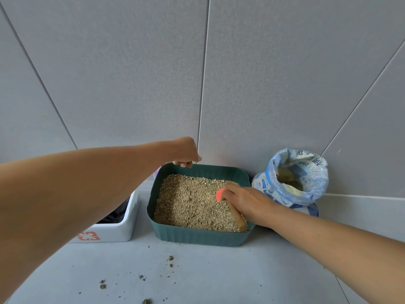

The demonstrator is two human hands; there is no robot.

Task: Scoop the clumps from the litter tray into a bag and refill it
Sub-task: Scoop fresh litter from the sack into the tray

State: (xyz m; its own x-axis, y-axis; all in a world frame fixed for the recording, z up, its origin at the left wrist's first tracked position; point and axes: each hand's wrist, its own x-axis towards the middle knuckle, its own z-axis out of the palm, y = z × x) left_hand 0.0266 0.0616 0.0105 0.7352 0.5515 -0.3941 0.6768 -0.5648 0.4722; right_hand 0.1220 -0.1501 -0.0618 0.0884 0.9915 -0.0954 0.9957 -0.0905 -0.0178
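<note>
A dark green litter tray [197,236] sits on the grey floor against the wall, filled with tan litter [192,207]. My left hand [186,153] is at the tray's far rim, fingers curled down onto the edge. Over the tray's right side, my right hand [245,201] grips a scoop [237,220] with a tan handle and an orange-pink end [219,194]; the handle slants toward the tray's near right corner. To the right of the tray, an open blue and white litter bag [302,178] stands in the corner with litter inside.
A white rectangular bin [122,227] with a red mark and dark contents stands left of the tray, partly behind my left arm. Spilled litter bits [171,258] dot the floor in front. Grey tiled walls close off the back and right.
</note>
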